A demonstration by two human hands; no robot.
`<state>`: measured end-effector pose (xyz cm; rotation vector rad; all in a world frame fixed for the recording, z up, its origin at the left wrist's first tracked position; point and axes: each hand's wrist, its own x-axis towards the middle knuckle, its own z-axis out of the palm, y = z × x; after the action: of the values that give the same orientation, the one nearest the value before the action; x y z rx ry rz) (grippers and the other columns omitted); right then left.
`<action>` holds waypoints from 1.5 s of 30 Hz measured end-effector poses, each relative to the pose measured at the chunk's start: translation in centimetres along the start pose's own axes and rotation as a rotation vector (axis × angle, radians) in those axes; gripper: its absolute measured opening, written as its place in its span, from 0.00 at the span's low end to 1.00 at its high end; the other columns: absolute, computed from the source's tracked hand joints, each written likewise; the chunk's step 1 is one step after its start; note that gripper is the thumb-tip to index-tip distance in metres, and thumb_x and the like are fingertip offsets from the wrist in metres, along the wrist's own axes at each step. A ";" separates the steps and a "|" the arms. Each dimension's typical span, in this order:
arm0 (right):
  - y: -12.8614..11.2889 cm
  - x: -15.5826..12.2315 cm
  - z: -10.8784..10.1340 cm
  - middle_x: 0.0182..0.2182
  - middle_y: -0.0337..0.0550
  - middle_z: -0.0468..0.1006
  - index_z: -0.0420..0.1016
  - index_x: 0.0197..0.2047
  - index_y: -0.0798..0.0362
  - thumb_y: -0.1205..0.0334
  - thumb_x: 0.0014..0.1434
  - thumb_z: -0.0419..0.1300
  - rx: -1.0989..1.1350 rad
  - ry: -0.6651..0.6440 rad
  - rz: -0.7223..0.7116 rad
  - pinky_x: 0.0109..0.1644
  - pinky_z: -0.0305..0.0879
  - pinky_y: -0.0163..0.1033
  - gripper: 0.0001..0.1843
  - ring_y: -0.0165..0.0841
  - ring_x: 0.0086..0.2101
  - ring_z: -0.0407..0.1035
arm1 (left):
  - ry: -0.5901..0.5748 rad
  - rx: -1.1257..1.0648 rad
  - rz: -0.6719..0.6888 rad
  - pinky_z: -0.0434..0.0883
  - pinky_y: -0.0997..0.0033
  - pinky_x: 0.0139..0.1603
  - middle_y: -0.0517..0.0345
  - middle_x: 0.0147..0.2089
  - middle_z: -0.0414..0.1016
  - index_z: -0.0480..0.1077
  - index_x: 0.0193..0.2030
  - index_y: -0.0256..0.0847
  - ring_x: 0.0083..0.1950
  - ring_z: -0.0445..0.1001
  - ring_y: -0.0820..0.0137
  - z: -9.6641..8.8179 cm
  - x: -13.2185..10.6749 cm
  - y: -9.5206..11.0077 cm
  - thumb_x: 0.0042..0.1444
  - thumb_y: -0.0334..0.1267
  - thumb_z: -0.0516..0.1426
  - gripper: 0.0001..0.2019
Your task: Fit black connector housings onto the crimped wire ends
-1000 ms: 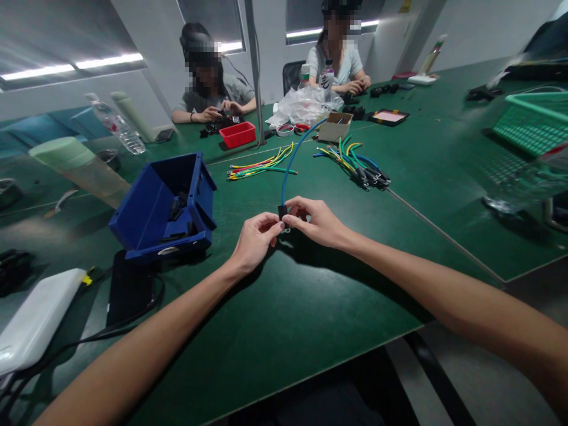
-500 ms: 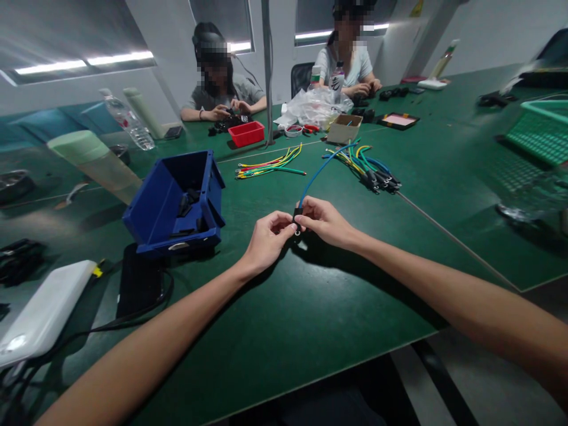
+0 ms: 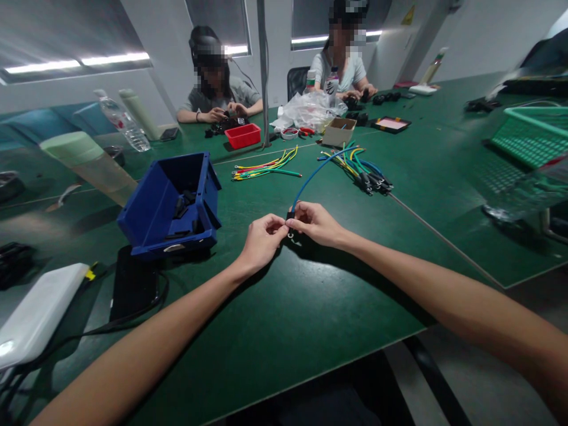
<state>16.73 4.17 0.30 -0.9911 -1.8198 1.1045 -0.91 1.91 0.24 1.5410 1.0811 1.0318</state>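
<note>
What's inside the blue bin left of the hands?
A few small black parts lie in the blue bin. Its near wall hides the front of the floor, so no count.

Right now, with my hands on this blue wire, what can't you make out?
Head view only:
- End of the blue wire: the fingers of the left hand and right hand pinch it and cover its black fitting; too small to read.
- Parts inside the blue bin: dark, small, partly behind its wall.
- Green basket: blurred, cut off by the right edge.
</note>
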 end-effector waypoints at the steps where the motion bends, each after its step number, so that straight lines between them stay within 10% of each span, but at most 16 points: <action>1: 0.1 0.0 0.0 0.24 0.35 0.70 0.67 0.34 0.54 0.51 0.55 0.62 0.007 -0.005 0.001 0.27 0.58 0.33 0.14 0.27 0.24 0.64 | 0.006 0.008 0.000 0.61 0.77 0.23 0.64 0.25 0.67 0.70 0.33 0.36 0.22 0.62 0.78 0.0 0.0 0.0 0.54 0.40 0.59 0.08; 22: 0.1 -0.1 0.1 0.26 0.34 0.70 0.66 0.42 0.53 0.54 0.57 0.60 0.006 0.117 -0.056 0.29 0.58 0.34 0.15 0.26 0.25 0.62 | -0.042 0.086 0.083 0.60 0.77 0.27 0.64 0.26 0.67 0.63 0.32 0.39 0.25 0.63 0.77 0.3 -0.7 0.7 0.58 0.41 0.56 0.09; 31: 0.2 0.5 -0.8 0.26 0.33 0.68 0.66 0.42 0.52 0.54 0.56 0.60 0.041 0.203 -0.047 0.29 0.57 0.34 0.14 0.27 0.25 0.61 | -0.107 0.060 0.148 0.67 0.74 0.29 0.59 0.27 0.72 0.64 0.29 0.39 0.27 0.71 0.74 0.2 -1.9 4.8 0.57 0.44 0.59 0.13; 35: 0.3 0.7 -1.1 0.25 0.33 0.68 0.66 0.42 0.53 0.54 0.55 0.61 0.054 0.212 -0.047 0.29 0.56 0.34 0.15 0.27 0.25 0.62 | 0.064 0.090 0.259 0.67 0.75 0.26 0.59 0.26 0.74 0.67 0.29 0.38 0.24 0.71 0.75 -1.9 -1.1 8.2 0.54 0.44 0.62 0.13; 41: 0.8 1.4 -2.1 0.24 0.33 0.68 0.69 0.40 0.53 0.56 0.54 0.59 -0.150 0.359 -0.008 0.30 0.57 0.35 0.12 0.28 0.25 0.61 | 0.631 0.396 0.503 0.68 0.74 0.25 0.57 0.28 0.76 0.74 0.31 0.36 0.23 0.70 0.75 -9.0 1.1 11.4 0.53 0.50 0.62 0.16; 45: 0.8 1.6 -3.0 0.24 0.36 0.71 0.72 0.39 0.55 0.58 0.53 0.58 -0.336 0.443 0.040 0.32 0.59 0.36 0.12 0.29 0.26 0.63 | 0.785 1.016 0.388 0.71 0.63 0.40 0.51 0.30 0.77 0.77 0.34 0.35 0.31 0.73 0.68 -13.8 1.8 11.8 0.64 0.53 0.46 0.26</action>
<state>18.93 6.85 0.87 -1.3503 -1.6456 0.5458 -11.76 4.98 14.57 2.2626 2.1247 1.5361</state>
